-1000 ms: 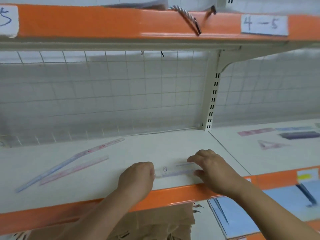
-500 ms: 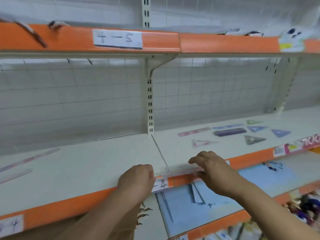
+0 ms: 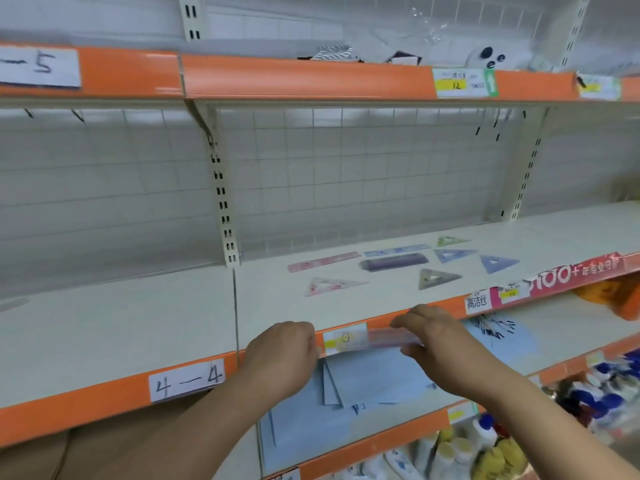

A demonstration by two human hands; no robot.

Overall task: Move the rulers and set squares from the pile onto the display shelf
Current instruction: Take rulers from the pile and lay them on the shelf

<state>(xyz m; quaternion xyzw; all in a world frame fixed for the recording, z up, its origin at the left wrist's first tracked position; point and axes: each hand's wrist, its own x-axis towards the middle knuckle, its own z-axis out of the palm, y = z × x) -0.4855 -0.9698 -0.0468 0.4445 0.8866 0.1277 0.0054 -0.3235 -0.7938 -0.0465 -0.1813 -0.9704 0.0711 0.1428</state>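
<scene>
I hold a clear plastic ruler (image 3: pixel 360 339) level in front of the shelf's orange front edge (image 3: pixel 114 396). My left hand (image 3: pixel 282 355) grips its left end and my right hand (image 3: pixel 433 337) pinches its right end. On the cream display shelf (image 3: pixel 145 327) beyond lie a pink ruler (image 3: pixel 323 262), a blue ruler (image 3: pixel 396 251), a dark purple ruler (image 3: pixel 394 263), a pink set square (image 3: pixel 332 285), a grey set square (image 3: pixel 437 278), two blue set squares (image 3: pixel 453 254) (image 3: pixel 498 263) and a green one (image 3: pixel 450 241).
A wire grid back panel (image 3: pixel 346 174) and slotted uprights (image 3: pixel 221 202) stand behind the shelf. Another orange-edged shelf (image 3: pixel 304 76) hangs overhead. Blue sheets (image 3: pixel 374 379) lie on the shelf below, with bottles (image 3: pixel 485 441) lower right and cardboard (image 3: pixel 104 448) lower left.
My view and both hands have swung right along the shelf, carrying the ruler off the left bay; it now hangs in front of the right bay's edge.
</scene>
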